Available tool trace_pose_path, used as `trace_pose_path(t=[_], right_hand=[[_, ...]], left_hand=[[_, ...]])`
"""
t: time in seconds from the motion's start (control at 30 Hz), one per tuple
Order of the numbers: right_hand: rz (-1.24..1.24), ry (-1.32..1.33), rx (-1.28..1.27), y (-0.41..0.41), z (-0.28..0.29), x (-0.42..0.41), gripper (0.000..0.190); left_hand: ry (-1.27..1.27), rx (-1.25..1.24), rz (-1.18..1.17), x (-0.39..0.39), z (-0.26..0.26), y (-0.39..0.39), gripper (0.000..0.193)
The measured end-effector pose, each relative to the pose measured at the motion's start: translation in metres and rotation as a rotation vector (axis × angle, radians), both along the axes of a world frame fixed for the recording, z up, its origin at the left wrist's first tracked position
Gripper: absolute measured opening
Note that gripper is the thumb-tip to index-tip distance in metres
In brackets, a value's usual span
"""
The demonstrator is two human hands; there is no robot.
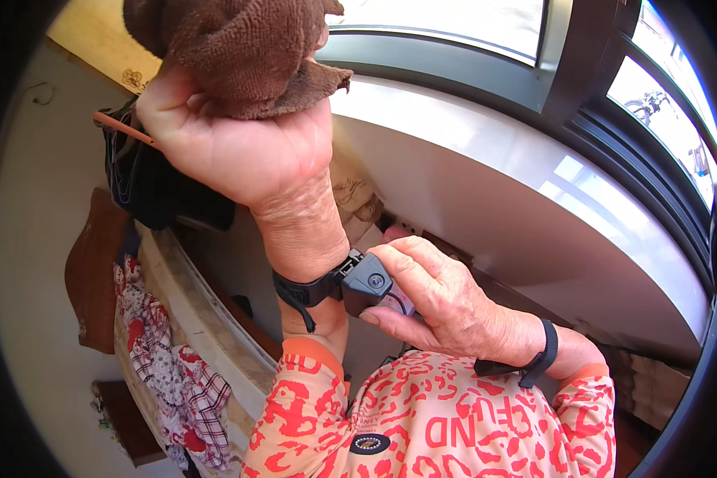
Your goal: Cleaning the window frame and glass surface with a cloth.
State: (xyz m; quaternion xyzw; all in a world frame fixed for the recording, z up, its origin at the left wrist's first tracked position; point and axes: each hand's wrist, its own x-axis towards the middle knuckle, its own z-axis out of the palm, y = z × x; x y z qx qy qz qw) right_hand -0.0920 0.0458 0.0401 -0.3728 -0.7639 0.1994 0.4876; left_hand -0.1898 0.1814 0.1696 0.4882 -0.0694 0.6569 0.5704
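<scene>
A crumpled brown terry cloth (239,54) lies in my raised left hand (239,143), palm up, with the fingers mostly hidden behind the cloth. Around my left wrist runs a black strap (308,293) that carries a small dark camera module (367,284) with a cable. My right hand (436,293) grips the side of this module, index finger along its upper edge and thumb below. Another dark strap (544,352) circles my right wrist, its loose end hanging down. Both sleeves are orange with a red pattern.
A dark-framed window (549,89) and its pale sill (484,137) curve along the right. At the left are a black bag (167,185), a brown wooden panel (92,275), and patterned fabric (173,370) on a light-coloured bed or couch edge (215,334).
</scene>
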Motion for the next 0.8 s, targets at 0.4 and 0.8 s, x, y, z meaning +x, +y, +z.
trace_pose_path(t=[0.4,0.8], right_hand=[[-0.145,-0.172,0.041,-0.015,-0.004,-0.001,0.053],[-0.153,-0.340,-0.111,-0.021,-0.002,0.005,0.056]], left_hand=[[-0.032,0.038,-0.247,-0.006,-0.015,-0.011,0.057],[-0.024,0.031,-0.195,0.006,-0.032,-0.013,0.058]])
